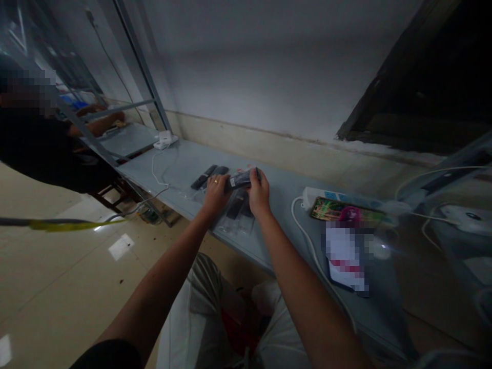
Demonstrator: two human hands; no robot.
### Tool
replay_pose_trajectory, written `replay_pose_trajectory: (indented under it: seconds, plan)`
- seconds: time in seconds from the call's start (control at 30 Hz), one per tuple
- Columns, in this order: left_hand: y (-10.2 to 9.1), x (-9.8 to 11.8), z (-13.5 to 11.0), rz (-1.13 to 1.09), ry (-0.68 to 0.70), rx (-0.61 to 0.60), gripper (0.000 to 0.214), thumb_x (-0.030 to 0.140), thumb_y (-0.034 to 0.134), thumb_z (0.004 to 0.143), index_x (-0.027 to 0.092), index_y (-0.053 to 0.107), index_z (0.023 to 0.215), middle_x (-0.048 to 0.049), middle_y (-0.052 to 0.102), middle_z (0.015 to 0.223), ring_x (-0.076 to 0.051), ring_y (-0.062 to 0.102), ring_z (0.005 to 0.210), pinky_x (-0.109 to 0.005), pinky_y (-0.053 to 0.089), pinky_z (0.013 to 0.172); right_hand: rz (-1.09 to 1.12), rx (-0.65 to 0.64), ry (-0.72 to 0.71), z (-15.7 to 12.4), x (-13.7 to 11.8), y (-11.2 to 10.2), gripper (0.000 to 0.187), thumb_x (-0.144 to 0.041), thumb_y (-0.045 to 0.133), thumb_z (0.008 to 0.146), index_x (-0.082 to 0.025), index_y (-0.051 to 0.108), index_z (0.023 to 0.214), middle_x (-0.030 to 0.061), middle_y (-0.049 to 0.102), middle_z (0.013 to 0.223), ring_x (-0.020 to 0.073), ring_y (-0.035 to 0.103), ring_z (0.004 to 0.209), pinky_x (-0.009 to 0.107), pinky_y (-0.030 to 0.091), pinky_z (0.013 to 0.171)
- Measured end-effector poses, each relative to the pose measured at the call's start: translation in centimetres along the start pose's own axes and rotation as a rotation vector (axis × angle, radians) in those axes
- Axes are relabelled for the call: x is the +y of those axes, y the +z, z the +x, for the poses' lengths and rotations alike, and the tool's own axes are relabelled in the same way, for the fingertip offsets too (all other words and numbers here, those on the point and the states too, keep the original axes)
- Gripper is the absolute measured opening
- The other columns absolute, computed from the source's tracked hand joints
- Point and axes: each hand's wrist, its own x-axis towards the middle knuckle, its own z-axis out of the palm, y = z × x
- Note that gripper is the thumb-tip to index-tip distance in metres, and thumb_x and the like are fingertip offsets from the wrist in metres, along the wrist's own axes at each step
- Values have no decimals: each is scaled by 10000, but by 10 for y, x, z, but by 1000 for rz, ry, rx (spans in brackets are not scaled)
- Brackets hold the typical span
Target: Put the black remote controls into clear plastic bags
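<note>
Both my hands meet over a grey table (180,169). My left hand (216,192), a ring on one finger, and my right hand (259,192) are closed together on a dark slim device in a clear plastic bag (240,179). Under my hands lie more clear bags with dark devices (236,215). Two dark slim devices (209,176) rest on the table just left of my left hand.
A white power strip (325,197) with a white cable (303,236), a lit phone (334,210) and a card lie to the right. A white charger (165,139) sits at the far left end. Another person in dark clothing (38,148) works at a neighbouring table.
</note>
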Motion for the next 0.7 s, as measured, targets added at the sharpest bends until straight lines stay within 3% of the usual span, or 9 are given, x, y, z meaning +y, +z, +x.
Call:
replay_pose_trajectory:
  seconds: [0.13,0.3,0.53,0.7]
  plan:
    - [0,-3,-3,40,-96,19,376,332,617,863,175,566,1201,-153,640,1203,-316,532,1188,-444,376,1022,-2,-7,-23,-3,-9,9,435,-607,527,885,-217,594,1064,61,753,966,187,720,882,369,573,875]
    - [-3,-1,-6,88,-209,14,286,348,602,854,168,590,1077,-158,665,1097,-324,589,1097,-447,419,955,-36,2,-74,10,-18,14,471,-630,490,908,-214,635,1072,79,752,980,209,710,963,399,566,905]
    - [-2,0,-7,11,-256,13,292,314,588,849,192,561,1113,-131,679,1085,-286,634,1035,-387,467,860,-49,-63,-94,27,-40,19,501,-650,529,884,-222,669,1103,65,741,971,213,710,952,398,576,885]
    - [-2,-1,-6,-15,-289,-5,301,313,596,845,212,556,1125,-112,686,1066,-279,643,1031,-393,477,861,67,-110,-52,32,-49,25,504,-634,507,912,-213,640,1155,75,736,969,214,720,938,434,569,910]
